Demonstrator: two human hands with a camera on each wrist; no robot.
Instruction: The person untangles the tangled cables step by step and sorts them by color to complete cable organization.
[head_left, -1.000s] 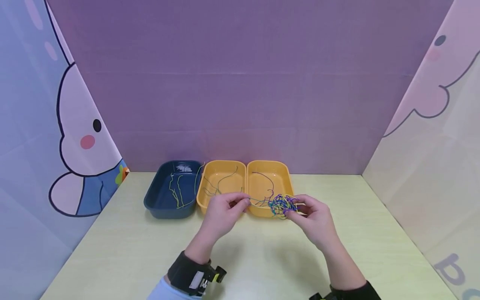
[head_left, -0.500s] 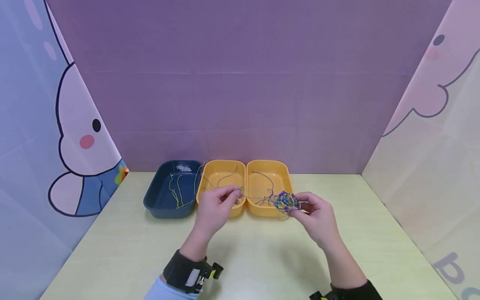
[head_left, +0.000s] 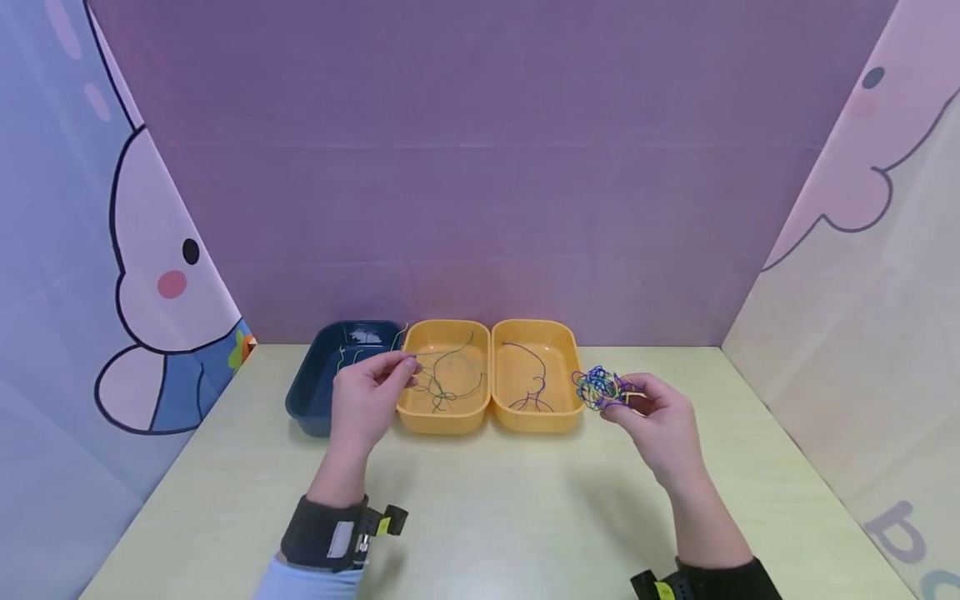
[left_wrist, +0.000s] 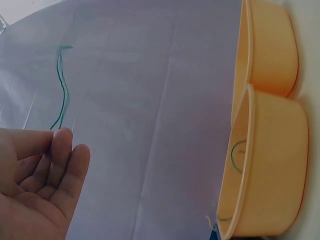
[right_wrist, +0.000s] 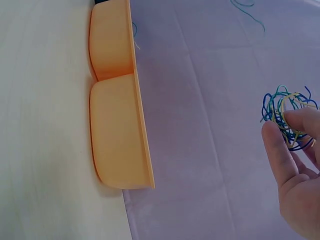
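My left hand (head_left: pixel 367 400) pinches a thin green wire (left_wrist: pixel 62 85) between thumb and forefinger. The wire is bent back on itself at its far end in the left wrist view. In the head view this hand is over the right part of the dark blue tray (head_left: pixel 300 400), near the middle yellow tray (head_left: pixel 442 423). A loose tangle of blue, green and yellow wires (head_left: pixel 598 388) is held in the fingertips of my right hand (head_left: pixel 663 425), raised just right of the right-hand yellow tray (head_left: pixel 536 422). A gap separates the green wire from the tangle.
Green wires (head_left: pixel 442 392) lie in the middle tray and blue-purple wires (head_left: pixel 542 379) in the right one. The blue tray holds yellow-green wires, partly hidden by my left hand. The three trays stand side by side at the table's back, before a purple cloth (head_left: pixel 487 208).
My left hand has moved left with the green wire, from near the right tray to the blue tray. The wire has come away from the tangle. My right hand has shifted right and slightly up.
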